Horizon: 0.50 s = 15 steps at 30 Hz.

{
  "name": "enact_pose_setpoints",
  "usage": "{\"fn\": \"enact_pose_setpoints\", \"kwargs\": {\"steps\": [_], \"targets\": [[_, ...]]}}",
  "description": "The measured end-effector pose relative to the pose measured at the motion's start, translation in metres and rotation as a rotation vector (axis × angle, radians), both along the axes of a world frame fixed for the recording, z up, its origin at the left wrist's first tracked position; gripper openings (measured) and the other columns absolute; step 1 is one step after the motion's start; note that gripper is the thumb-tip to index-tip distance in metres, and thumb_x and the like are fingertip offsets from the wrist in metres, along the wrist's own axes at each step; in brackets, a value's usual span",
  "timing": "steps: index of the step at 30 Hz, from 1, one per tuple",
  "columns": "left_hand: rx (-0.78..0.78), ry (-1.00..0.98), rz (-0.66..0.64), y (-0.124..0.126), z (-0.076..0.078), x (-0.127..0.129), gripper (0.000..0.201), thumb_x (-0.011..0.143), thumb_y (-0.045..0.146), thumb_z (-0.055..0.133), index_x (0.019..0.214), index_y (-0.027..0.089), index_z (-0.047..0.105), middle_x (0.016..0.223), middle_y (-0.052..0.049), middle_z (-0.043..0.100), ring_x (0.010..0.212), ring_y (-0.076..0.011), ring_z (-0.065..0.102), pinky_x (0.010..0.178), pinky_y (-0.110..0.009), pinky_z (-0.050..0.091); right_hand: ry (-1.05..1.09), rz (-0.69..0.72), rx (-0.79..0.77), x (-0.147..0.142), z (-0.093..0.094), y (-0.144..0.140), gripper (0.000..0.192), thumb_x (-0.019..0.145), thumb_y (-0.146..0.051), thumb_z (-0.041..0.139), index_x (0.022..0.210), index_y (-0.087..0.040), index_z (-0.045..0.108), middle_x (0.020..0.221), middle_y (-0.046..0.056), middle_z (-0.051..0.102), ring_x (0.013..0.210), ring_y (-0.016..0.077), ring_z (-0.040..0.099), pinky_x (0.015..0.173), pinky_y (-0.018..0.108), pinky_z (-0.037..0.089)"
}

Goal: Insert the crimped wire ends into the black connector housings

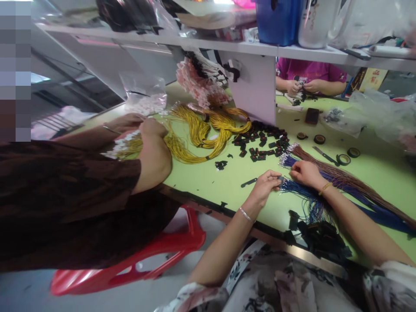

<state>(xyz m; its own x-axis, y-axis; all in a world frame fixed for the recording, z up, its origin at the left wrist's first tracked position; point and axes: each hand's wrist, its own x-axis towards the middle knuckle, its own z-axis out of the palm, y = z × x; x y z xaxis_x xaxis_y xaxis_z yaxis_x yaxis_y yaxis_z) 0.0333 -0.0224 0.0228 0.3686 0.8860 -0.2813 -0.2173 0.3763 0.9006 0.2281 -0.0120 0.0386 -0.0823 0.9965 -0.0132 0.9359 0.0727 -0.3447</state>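
Observation:
My left hand (267,186) is closed, with thumb and fingertips pinching a small dark connector housing (281,180). Blue wires (294,187) run rightward from beside that housing across the green table. My right hand (305,173) rests over the purple-blue wires (286,161), fingers pinched together near their metal-tipped ends; what they grip is too small to make out. Just behind lies a long bundle of brown wires (325,162). Closer to me, at the table edge, sits a pile of black connector housings (321,238).
Loose black housings (260,141) and yellow wire bundles (211,134) cover the middle. A flat dark tool (248,182), scissors (326,156) and tape rolls (319,139) lie around. A co-worker's arm (156,149) is at left above a red stool (191,234); another person sits opposite. A shelf (227,47) overhangs.

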Motion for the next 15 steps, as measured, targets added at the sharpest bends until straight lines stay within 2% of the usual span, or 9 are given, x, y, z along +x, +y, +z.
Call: {"fn": "enact_pose_setpoints", "kwargs": {"steps": [3,5,11,15], "targets": [[-0.005,-0.002,-0.004,0.000,0.001,0.003,0.026,0.061,0.018,0.072,0.085,0.013,0.062,0.071,-0.001,0.062,0.059,-0.0078,0.054,0.057,-0.021,0.042,-0.139,-0.030,-0.005,-0.008,-0.002,0.003,0.017,0.081,-0.025,0.050,0.083,-0.018,0.065,0.089,0.009,0.068,0.074,0.0189,0.059,0.061,0.026,0.035],[-0.013,-0.009,0.001,-0.001,0.000,0.005,0.025,0.062,0.017,0.071,0.085,0.013,0.062,0.072,-0.001,0.062,0.060,-0.0076,0.054,0.058,-0.020,0.042,-0.086,-0.031,0.009,-0.009,-0.002,0.004,0.017,0.082,-0.023,0.047,0.082,-0.017,0.063,0.084,0.008,0.067,0.071,0.0177,0.057,0.060,0.026,0.034],[-0.091,-0.168,0.035,-0.005,0.002,0.010,0.027,0.064,0.013,0.070,0.088,0.015,0.061,0.078,-0.001,0.060,0.067,-0.0077,0.055,0.063,-0.020,0.044,0.439,0.065,0.066,-0.010,0.004,0.005,0.013,0.079,-0.026,0.049,0.073,-0.017,0.056,0.065,-0.001,0.058,0.056,0.0107,0.045,0.054,0.022,0.033],[-0.162,-0.289,0.050,-0.007,0.002,0.012,0.026,0.065,0.011,0.071,0.089,0.016,0.061,0.081,-0.001,0.059,0.071,-0.0085,0.055,0.067,-0.021,0.045,0.651,0.090,0.088,-0.016,0.012,-0.004,0.012,0.075,-0.026,0.051,0.069,-0.016,0.056,0.061,-0.003,0.053,0.055,0.0094,0.041,0.053,0.021,0.033]]}}
